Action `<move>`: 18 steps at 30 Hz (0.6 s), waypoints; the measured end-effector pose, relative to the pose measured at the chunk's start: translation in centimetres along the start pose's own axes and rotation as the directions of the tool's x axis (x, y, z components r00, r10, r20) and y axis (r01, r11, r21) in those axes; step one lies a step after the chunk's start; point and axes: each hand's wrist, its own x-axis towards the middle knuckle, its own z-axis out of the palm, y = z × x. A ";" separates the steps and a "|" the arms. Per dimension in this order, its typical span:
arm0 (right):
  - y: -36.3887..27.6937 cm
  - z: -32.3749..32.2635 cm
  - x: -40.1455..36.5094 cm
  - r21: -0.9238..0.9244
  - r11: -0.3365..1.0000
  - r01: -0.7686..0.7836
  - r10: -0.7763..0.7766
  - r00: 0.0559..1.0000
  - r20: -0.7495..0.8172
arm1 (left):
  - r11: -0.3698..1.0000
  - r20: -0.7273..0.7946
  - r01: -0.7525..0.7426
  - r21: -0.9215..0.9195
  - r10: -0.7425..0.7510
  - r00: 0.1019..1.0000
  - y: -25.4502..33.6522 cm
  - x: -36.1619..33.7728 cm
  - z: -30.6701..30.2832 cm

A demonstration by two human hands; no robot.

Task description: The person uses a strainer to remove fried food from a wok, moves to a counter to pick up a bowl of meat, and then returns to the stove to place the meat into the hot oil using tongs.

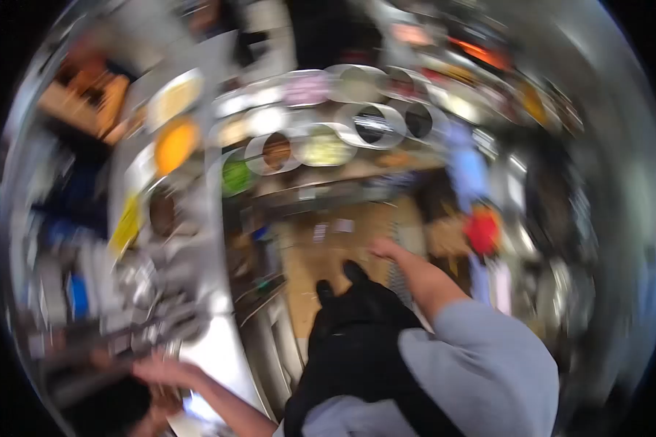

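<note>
The whole view is smeared by motion. My left hand point(166, 369) reaches out at the lower left, over the edge of a pale counter point(222, 357), near blurred metalware point(171, 320); its fingers and anything in them cannot be made out. My right hand point(383, 247) hangs over the brown floor point(310, 255), in front of my body. Its fingers look curled, but whether they hold anything is too blurred to tell.
Ahead stand round containers of food, among them green point(235, 175), pale yellow point(326, 149) and purple point(306, 89) ones. An orange-filled container point(175, 144) is at the left. A red object point(482, 229) is on the right. Blurred skin, possibly another person's hand point(157, 415), shows below my left hand.
</note>
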 end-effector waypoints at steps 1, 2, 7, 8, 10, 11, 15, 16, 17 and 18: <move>1.4 1.2 0.0 0.122 0.982 -0.146 0.151 0.988 -0.035 | 0.897 0.126 -0.323 0.300 0.299 0.946 0.2 -3.4 2.1; 0.5 0.4 -1.6 -0.019 0.985 -0.172 0.171 0.984 -0.043 | 0.903 0.202 -0.297 0.311 0.242 0.949 -0.8 -5.6 2.7; -2.1 2.2 -7.7 0.221 0.916 -0.335 0.382 0.897 -0.224 | 0.997 0.939 -0.077 0.031 -0.003 0.345 -5.5 -15.3 7.1; -3.6 2.3 -9.9 0.232 0.917 -0.324 0.381 0.885 -0.269 | 0.994 0.987 -0.088 0.065 -0.051 0.155 -3.8 -18.4 8.8; -5.4 4.0 -13.4 0.288 0.896 -0.338 0.425 0.839 -0.340 | 0.990 0.925 -0.093 0.107 -0.133 -0.356 0.0 -22.6 11.3; -6.0 5.6 -14.9 0.326 0.872 -0.365 0.472 0.802 -0.367 | 0.952 0.753 -0.289 0.101 -0.263 -0.603 -0.9 -23.7 12.0; -8.8 10.6 -22.6 0.547 0.691 -0.472 0.612 0.785 -0.097 | 0.784 0.329 -0.419 -0.459 -0.288 -0.899 -2.2 -27.1 15.0; -6.3 15.8 -22.3 0.463 0.750 -0.473 0.628 0.729 -0.273 | 0.777 0.344 -0.422 -0.467 -0.280 -0.896 -2.4 -27.7 15.5; -6.6 17.4 -24.2 0.435 0.757 -0.487 0.622 0.742 -0.252 | 0.770 0.380 -0.385 -0.509 -0.200 -0.903 -2.0 -28.6 16.3; -5.5 21.6 -25.1 0.552 0.674 -0.491 0.710 0.636 -0.302 | 0.758 0.410 -0.348 -0.551 -0.118 -0.904 -1.7 -29.7 17.2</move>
